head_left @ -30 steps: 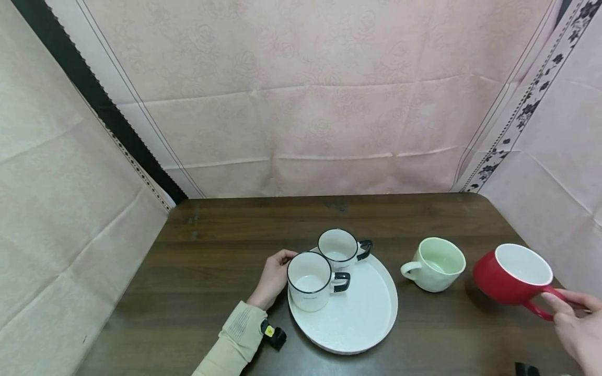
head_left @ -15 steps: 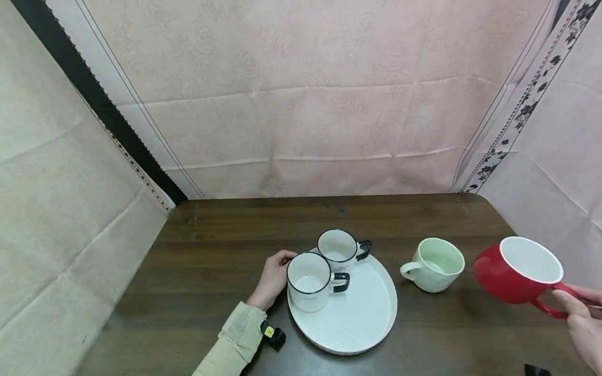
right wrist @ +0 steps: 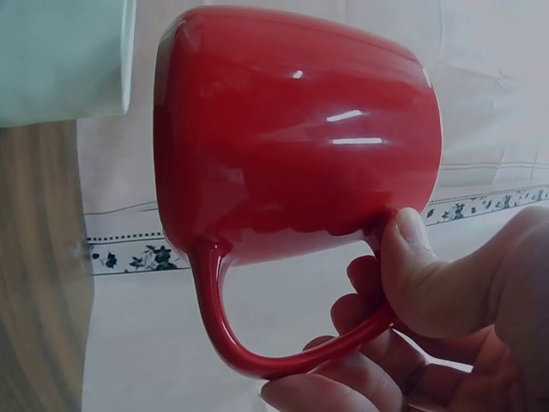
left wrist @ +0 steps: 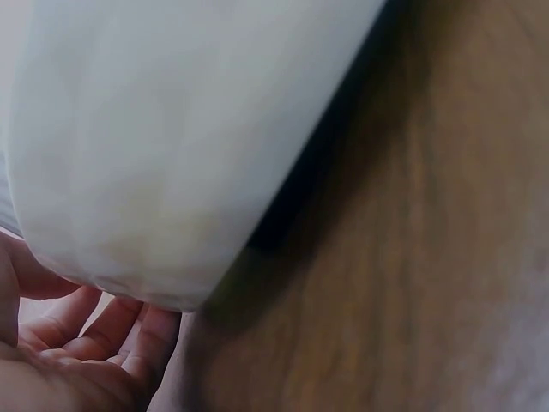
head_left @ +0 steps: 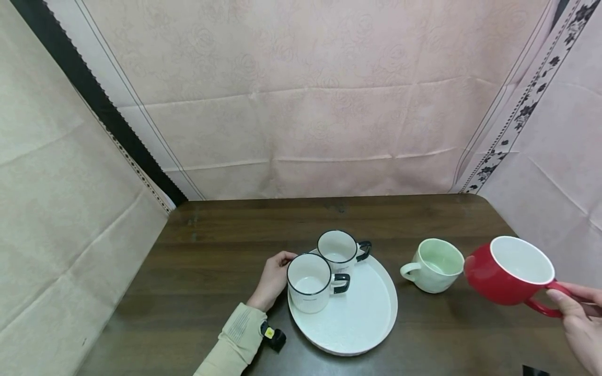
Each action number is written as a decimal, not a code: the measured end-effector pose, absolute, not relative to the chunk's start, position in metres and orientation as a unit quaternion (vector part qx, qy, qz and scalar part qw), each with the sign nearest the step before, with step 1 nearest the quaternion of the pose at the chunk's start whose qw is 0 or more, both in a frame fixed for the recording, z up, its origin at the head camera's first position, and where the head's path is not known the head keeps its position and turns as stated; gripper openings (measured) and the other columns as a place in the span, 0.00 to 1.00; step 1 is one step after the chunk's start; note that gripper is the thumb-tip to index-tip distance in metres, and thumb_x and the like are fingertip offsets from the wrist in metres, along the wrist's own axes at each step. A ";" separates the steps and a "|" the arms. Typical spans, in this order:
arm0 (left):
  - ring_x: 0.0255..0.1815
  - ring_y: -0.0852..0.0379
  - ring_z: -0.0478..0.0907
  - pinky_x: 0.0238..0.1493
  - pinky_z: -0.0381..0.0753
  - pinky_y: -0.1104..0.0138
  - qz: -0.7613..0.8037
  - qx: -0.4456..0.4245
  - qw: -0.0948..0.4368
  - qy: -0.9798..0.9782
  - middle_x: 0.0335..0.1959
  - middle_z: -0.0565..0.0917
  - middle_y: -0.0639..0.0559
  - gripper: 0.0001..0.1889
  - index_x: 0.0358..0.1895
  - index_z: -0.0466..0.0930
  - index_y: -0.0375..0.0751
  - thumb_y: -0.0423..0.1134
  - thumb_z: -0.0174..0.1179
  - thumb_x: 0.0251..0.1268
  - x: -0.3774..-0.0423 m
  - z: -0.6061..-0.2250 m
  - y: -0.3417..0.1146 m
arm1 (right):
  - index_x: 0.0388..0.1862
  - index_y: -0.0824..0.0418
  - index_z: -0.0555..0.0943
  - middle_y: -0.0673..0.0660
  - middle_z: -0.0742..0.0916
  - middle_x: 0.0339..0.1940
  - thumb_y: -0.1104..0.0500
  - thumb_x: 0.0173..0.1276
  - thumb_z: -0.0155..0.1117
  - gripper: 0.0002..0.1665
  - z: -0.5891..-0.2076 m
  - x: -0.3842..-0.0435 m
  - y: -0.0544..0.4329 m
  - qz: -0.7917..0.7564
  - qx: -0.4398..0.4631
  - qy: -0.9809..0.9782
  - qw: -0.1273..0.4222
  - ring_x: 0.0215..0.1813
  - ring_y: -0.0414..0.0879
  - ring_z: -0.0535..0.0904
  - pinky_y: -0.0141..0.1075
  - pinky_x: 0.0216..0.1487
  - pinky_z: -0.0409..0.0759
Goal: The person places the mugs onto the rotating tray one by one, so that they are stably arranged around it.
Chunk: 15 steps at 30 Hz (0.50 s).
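At the right of the head view my right hand (head_left: pixel 580 318) grips the handle of a red mug (right wrist: pixel 292 146) with a white inside. The mug is raised off the table and leans left, its base close to a pale green cup (head_left: pixel 435 266). My left hand (head_left: pixel 273 279) holds the left edge of a round white plate (head_left: pixel 362 318), beside a white enamel mug (head_left: pixel 308 292) with a black rim. Behind that mug stands a second enamel mug (head_left: pixel 337 245). In the left wrist view, curled fingers (left wrist: pixel 111 335) sit against the white edge, their tips partly hidden.
The dark wooden table (head_left: pixel 226 230) is bordered by pale cloth hangings (head_left: pixel 305 130) at the back and sides. A black object (head_left: pixel 535 371) shows at the bottom right edge. Both enamel mugs occupy the plate's left and back parts.
The red mug and my right hand moved slightly right and up, then a little left toward the green cup. My left hand, plate and other cups stay in place.
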<state>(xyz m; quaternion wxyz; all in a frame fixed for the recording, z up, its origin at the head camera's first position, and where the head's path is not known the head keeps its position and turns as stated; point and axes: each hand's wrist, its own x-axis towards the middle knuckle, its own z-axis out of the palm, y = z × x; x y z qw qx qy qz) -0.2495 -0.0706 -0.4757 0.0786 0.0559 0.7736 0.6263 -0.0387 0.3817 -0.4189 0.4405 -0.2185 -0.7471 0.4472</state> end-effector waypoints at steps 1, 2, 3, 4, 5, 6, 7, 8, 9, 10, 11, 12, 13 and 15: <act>0.46 0.51 0.75 0.46 0.78 0.62 0.626 0.056 0.079 0.774 0.43 0.81 0.46 0.10 0.48 0.80 0.36 0.32 0.51 0.73 -0.250 -0.476 -0.071 | 0.34 0.33 0.80 0.21 0.80 0.26 0.68 0.67 0.64 0.24 -0.417 -0.039 0.379 0.441 -0.215 -0.747 0.448 0.28 0.15 0.74 0.11 0.23 0.65; 0.46 0.51 0.75 0.46 0.78 0.62 0.625 0.056 0.081 0.775 0.43 0.81 0.46 0.10 0.48 0.80 0.36 0.32 0.51 0.73 -0.250 -0.476 -0.071 | 0.33 0.34 0.80 0.22 0.80 0.26 0.68 0.66 0.64 0.24 -0.411 -0.038 0.373 0.449 -0.215 -0.743 0.447 0.28 0.16 0.75 0.11 0.23 0.65; 0.46 0.51 0.75 0.46 0.78 0.62 0.624 0.055 0.082 0.775 0.44 0.81 0.46 0.10 0.48 0.80 0.37 0.32 0.51 0.73 -0.250 -0.476 -0.071 | 0.32 0.33 0.80 0.22 0.80 0.26 0.68 0.66 0.64 0.25 -0.407 -0.038 0.369 0.444 -0.215 -0.745 0.449 0.27 0.16 0.74 0.11 0.23 0.65; 0.46 0.51 0.75 0.46 0.78 0.63 0.625 0.051 0.083 0.774 0.43 0.81 0.47 0.10 0.48 0.81 0.37 0.32 0.51 0.73 -0.250 -0.476 -0.071 | 0.32 0.32 0.80 0.22 0.80 0.26 0.68 0.66 0.64 0.25 -0.404 -0.037 0.365 0.440 -0.213 -0.747 0.451 0.27 0.15 0.74 0.11 0.24 0.65; 0.46 0.51 0.75 0.46 0.78 0.63 0.625 0.050 0.084 0.774 0.43 0.80 0.46 0.10 0.48 0.81 0.38 0.32 0.51 0.73 -0.250 -0.476 -0.071 | 0.31 0.32 0.79 0.22 0.80 0.25 0.69 0.66 0.64 0.26 -0.397 -0.036 0.358 0.447 -0.218 -0.743 0.447 0.27 0.16 0.74 0.11 0.23 0.65; 0.46 0.51 0.75 0.45 0.78 0.63 0.626 0.050 0.084 0.774 0.43 0.80 0.46 0.09 0.48 0.81 0.38 0.32 0.51 0.73 -0.250 -0.475 -0.071 | 0.31 0.32 0.79 0.22 0.80 0.25 0.69 0.66 0.64 0.26 -0.393 -0.036 0.353 0.446 -0.219 -0.744 0.447 0.26 0.16 0.74 0.11 0.23 0.65; 0.46 0.51 0.75 0.45 0.78 0.63 0.625 0.053 0.083 0.774 0.43 0.80 0.46 0.10 0.48 0.81 0.37 0.32 0.51 0.73 -0.250 -0.475 -0.071 | 0.30 0.32 0.79 0.22 0.80 0.25 0.70 0.65 0.64 0.27 -0.389 -0.036 0.349 0.443 -0.219 -0.745 0.448 0.25 0.16 0.74 0.11 0.23 0.65; 0.45 0.51 0.75 0.45 0.78 0.63 0.627 0.053 0.082 0.773 0.43 0.80 0.46 0.09 0.48 0.81 0.37 0.32 0.51 0.73 -0.250 -0.475 -0.071 | 0.30 0.30 0.77 0.22 0.79 0.25 0.70 0.66 0.64 0.29 -0.385 -0.036 0.345 0.438 -0.223 -0.750 0.442 0.25 0.16 0.73 0.11 0.22 0.65; 0.45 0.51 0.75 0.44 0.78 0.63 0.628 0.054 0.082 0.772 0.43 0.81 0.46 0.09 0.48 0.81 0.37 0.32 0.51 0.73 -0.250 -0.475 -0.071 | 0.30 0.29 0.77 0.22 0.79 0.25 0.71 0.65 0.64 0.30 -0.383 -0.036 0.342 0.430 -0.224 -0.755 0.441 0.25 0.16 0.72 0.11 0.22 0.66; 0.45 0.52 0.75 0.44 0.78 0.63 0.628 0.054 0.081 0.772 0.43 0.81 0.46 0.09 0.48 0.81 0.37 0.32 0.51 0.73 -0.250 -0.475 -0.071 | 0.30 0.29 0.76 0.22 0.78 0.26 0.72 0.65 0.64 0.31 -0.381 -0.036 0.339 0.420 -0.223 -0.761 0.440 0.24 0.17 0.72 0.11 0.22 0.66; 0.45 0.52 0.75 0.44 0.78 0.63 0.629 0.054 0.081 0.771 0.42 0.81 0.46 0.09 0.48 0.81 0.37 0.32 0.51 0.73 -0.250 -0.475 -0.071 | 0.30 0.29 0.76 0.23 0.77 0.27 0.73 0.64 0.63 0.32 -0.379 -0.037 0.337 0.413 -0.223 -0.766 0.439 0.24 0.17 0.71 0.11 0.23 0.66; 0.45 0.52 0.75 0.44 0.78 0.63 0.629 0.055 0.081 0.771 0.42 0.81 0.46 0.09 0.48 0.81 0.36 0.32 0.51 0.73 -0.250 -0.476 -0.071 | 0.30 0.29 0.75 0.24 0.77 0.28 0.74 0.63 0.63 0.33 -0.378 -0.038 0.335 0.408 -0.222 -0.770 0.438 0.24 0.17 0.71 0.11 0.23 0.67; 0.45 0.52 0.75 0.44 0.78 0.63 0.628 0.056 0.080 0.772 0.43 0.81 0.46 0.10 0.48 0.81 0.36 0.32 0.51 0.73 -0.251 -0.476 -0.071 | 0.30 0.29 0.76 0.26 0.77 0.28 0.75 0.63 0.63 0.34 -0.378 -0.038 0.334 0.402 -0.218 -0.774 0.438 0.24 0.17 0.71 0.11 0.23 0.67; 0.45 0.52 0.75 0.45 0.78 0.63 0.628 0.054 0.081 0.772 0.43 0.81 0.46 0.10 0.48 0.81 0.37 0.32 0.51 0.73 -0.251 -0.476 -0.071 | 0.31 0.29 0.76 0.29 0.76 0.30 0.76 0.62 0.63 0.35 -0.378 -0.039 0.332 0.390 -0.211 -0.782 0.438 0.24 0.16 0.71 0.11 0.25 0.67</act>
